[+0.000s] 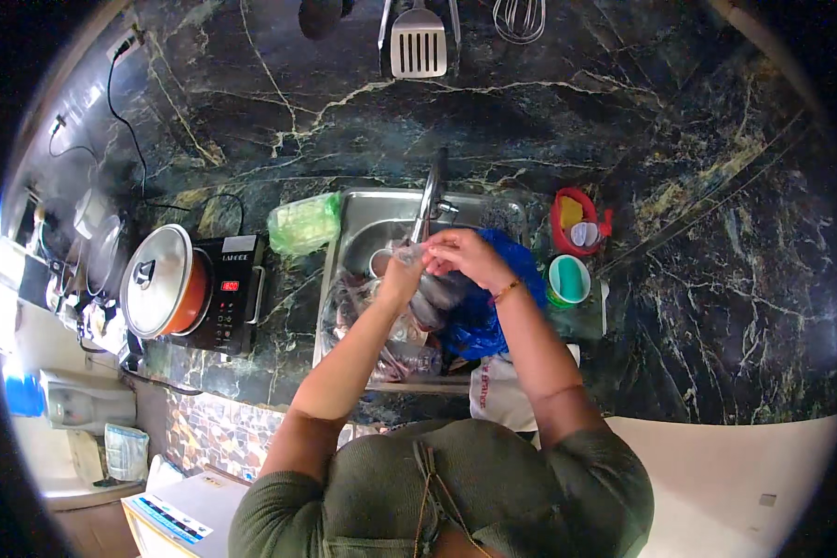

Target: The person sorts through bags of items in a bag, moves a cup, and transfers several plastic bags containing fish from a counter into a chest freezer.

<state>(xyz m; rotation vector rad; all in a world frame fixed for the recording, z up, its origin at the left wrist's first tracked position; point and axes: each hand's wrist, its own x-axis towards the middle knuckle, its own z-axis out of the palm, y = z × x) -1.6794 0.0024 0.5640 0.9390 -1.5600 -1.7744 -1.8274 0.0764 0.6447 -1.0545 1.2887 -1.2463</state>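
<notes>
Both hands meet over a steel sink (363, 204), just in front of its chrome faucet (429, 192). My left hand (403, 273) and my right hand (464, 254) pinch the gathered top of a clear plastic bag (432, 296) between their fingertips. Dark contents show faintly through the bag; I cannot tell what they are. More clear plastic bags (349, 307) fill the left and front of the basin. A crumpled blue plastic bag (478, 331) lies at the right, partly under my right forearm. Behind my left hand, a round cup or bowl (380, 261) is partly hidden.
Left of the sink are a green-tinted bag (305, 224) and an induction cooktop (231, 307) bearing a lidded orange pot (194, 300). On the right stand a red caddy (573, 209) with a sponge and a white tub (579, 268). A white cloth (502, 397) hangs over the front edge.
</notes>
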